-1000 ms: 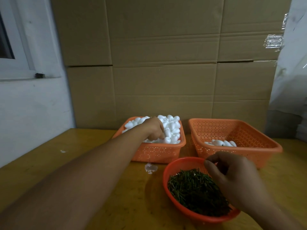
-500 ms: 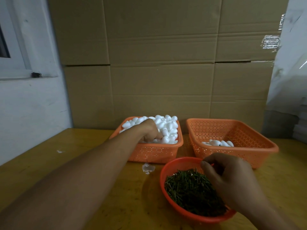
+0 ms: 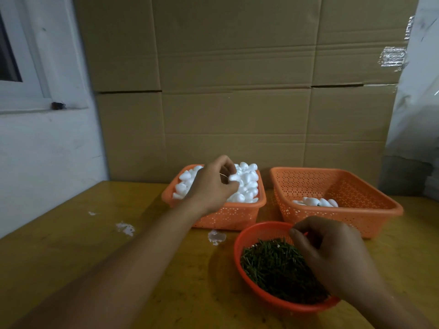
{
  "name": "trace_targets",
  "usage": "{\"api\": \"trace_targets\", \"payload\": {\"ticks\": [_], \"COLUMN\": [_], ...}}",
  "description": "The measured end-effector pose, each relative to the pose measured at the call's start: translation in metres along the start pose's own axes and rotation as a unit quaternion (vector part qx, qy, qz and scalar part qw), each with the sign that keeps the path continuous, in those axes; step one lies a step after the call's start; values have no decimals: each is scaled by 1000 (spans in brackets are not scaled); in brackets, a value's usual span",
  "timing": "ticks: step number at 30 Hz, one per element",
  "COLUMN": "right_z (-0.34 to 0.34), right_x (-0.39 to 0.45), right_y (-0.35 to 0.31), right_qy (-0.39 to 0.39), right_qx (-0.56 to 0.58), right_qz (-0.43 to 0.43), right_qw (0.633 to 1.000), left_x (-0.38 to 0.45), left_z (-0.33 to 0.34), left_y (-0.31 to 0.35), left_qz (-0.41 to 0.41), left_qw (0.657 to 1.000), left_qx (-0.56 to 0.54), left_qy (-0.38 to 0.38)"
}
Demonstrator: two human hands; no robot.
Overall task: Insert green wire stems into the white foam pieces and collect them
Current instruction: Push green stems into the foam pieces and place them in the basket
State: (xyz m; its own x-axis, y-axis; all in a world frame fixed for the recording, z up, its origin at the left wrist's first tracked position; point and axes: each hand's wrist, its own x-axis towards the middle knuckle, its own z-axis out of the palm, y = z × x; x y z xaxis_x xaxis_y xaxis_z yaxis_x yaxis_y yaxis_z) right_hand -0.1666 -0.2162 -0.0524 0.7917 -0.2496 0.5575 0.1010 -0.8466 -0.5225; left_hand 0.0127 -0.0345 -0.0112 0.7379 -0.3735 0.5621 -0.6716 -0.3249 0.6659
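Note:
My left hand (image 3: 213,186) is raised just above the left orange basket (image 3: 228,216), which is heaped with white foam pieces (image 3: 248,184); its fingertips pinch one foam piece (image 3: 234,178). My right hand (image 3: 332,260) hovers over the round orange bowl (image 3: 240,241) full of green wire stems (image 3: 270,264), fingers curled at the pile's far edge. Whether it holds a stem is hidden by the hand itself. The right orange basket (image 3: 356,217) holds a few foam pieces (image 3: 313,201).
Everything stands on a yellow wooden table (image 3: 71,245) with white foam crumbs (image 3: 216,237) and more crumbs (image 3: 126,228) on it. Brown cardboard sheets (image 3: 237,91) form a wall behind the baskets. A white wall with a window frame (image 3: 28,96) is at the left.
My left hand has lifted out of the foam heap with one foam piece pinched in its fingertips. My right hand stays over the stem bowl with little movement.

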Motion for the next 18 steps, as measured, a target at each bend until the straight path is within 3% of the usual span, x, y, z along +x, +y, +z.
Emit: {"api": "trace_targets", "payload": {"ticks": [4,8,11,14,18], "right_z": [0,0,-2,-4,-3], "right_x": [-1,-1,-1,2,3], "right_y": [0,-2,-2,-3,-10], "right_qy": [-7,-22,-74,-159,-238], "right_qx": [-10,-32,-63,-118,-217], "right_qz": [3,3,-3,8,25], "right_qw": [1000,999,995,980,946], "left_x": [-33,-62,-80,-88,-88], "left_z": [5,14,22,25,21], "left_y": [14,20,22,25,27], "left_qz": [119,144,155,124,-19], "left_qw": [991,987,984,989,965], "left_qx": [57,60,61,-11,-236], "left_qy": [4,-39,-61,-81,-110]}}
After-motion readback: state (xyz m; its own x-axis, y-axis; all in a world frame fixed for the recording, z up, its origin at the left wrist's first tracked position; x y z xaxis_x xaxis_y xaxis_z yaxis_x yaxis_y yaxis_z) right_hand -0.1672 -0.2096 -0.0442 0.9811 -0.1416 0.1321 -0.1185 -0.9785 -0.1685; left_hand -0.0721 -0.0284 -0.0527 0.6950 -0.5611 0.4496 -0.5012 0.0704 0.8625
